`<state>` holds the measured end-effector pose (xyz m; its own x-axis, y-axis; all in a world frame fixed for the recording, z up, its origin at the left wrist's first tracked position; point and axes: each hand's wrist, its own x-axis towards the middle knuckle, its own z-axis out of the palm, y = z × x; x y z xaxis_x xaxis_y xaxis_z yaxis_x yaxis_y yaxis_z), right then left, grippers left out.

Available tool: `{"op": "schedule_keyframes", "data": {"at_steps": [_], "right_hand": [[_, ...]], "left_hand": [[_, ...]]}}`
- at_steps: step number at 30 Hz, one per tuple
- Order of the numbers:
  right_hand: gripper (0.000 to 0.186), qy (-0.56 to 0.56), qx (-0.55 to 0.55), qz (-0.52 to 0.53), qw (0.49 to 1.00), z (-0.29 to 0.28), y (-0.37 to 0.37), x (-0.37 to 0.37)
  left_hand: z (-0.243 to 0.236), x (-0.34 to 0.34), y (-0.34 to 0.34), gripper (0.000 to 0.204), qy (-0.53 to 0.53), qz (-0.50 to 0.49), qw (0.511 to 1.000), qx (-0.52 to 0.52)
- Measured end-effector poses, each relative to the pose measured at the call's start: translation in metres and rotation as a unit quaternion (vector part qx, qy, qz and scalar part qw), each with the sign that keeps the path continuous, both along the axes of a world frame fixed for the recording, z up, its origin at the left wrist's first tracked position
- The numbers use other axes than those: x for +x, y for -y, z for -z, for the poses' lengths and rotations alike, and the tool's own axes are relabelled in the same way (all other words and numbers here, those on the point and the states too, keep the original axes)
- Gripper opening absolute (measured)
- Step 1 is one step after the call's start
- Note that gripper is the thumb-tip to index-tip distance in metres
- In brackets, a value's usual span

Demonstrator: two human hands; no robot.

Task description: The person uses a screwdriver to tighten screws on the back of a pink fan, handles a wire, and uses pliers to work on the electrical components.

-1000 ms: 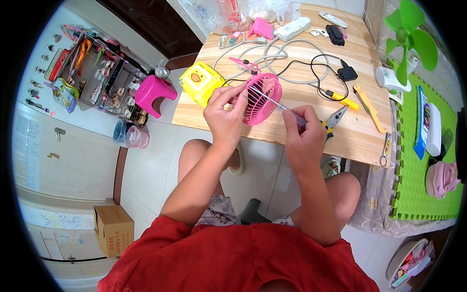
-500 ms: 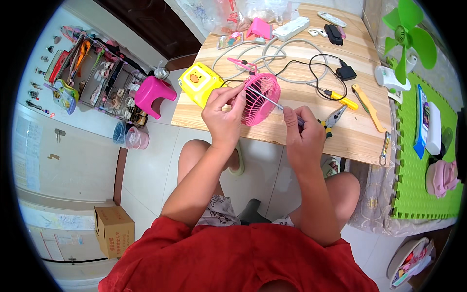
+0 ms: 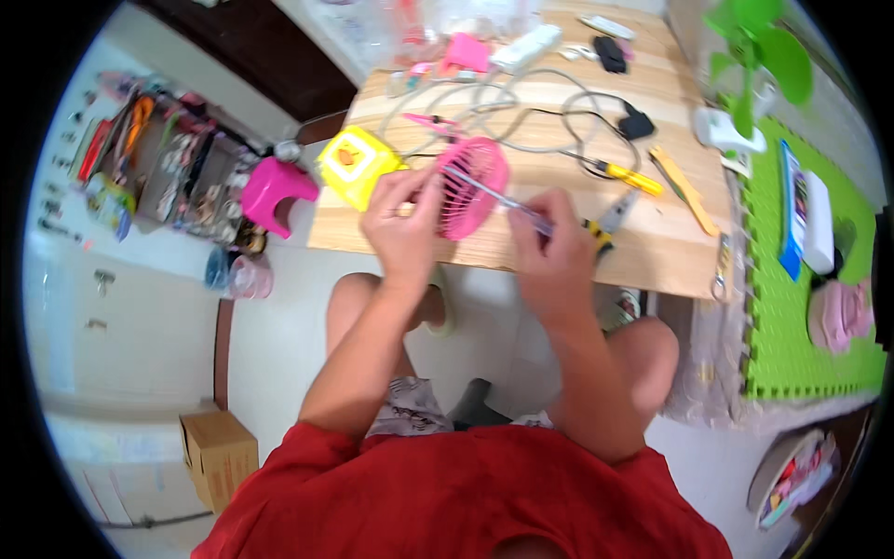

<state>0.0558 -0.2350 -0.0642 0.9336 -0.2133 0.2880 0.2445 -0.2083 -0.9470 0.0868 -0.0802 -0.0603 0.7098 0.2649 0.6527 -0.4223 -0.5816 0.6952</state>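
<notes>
Bright, cool white indoor light fills the room, seeming to fall from above, and leaves the pale floor (image 3: 279, 340) nearly washed out at the left, with a soft shadow beneath the wooden surface (image 3: 666, 242). The dark door (image 3: 265, 56) at the far left sinks to deep brown. Motion blur smears the whole view: the pink fan guard (image 3: 475, 191) and the fingers (image 3: 556, 212) lose crisp edges, and print on the cardboard box (image 3: 223, 461) is unreadable. Straight lines bow toward the round, black fisheye rim.
</notes>
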Motion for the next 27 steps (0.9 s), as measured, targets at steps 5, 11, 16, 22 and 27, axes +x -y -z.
{"op": "schedule_keyframes", "data": {"at_steps": [5, 11, 16, 22, 27], "right_hand": [[0.021, 0.053, -0.004, 0.010, 0.999, 0.005, -0.006, 0.005], [0.024, 0.056, 0.012, 0.017, 0.998, 0.007, -0.004, 0.004], [0.025, 0.062, -0.009, 0.016, 0.998, 0.010, -0.002, 0.003], [0.021, 0.040, -0.057, -0.064, 0.996, 0.004, 0.009, -0.001], [0.014, -0.070, -0.012, -0.121, 0.990, 0.008, 0.048, -0.008]], "left_hand": [[-0.004, -0.003, -0.007, 0.014, -0.025, -0.019, 0.999, 0.011], [-0.003, -0.002, -0.004, 0.015, -0.021, -0.013, 1.000, 0.019], [-0.003, -0.003, -0.003, 0.015, -0.014, -0.008, 0.999, 0.034], [0.002, -0.001, -0.005, 0.016, -0.010, 0.005, 1.000, 0.017], [0.000, -0.001, -0.006, 0.017, -0.006, 0.009, 1.000, 0.014]]}}
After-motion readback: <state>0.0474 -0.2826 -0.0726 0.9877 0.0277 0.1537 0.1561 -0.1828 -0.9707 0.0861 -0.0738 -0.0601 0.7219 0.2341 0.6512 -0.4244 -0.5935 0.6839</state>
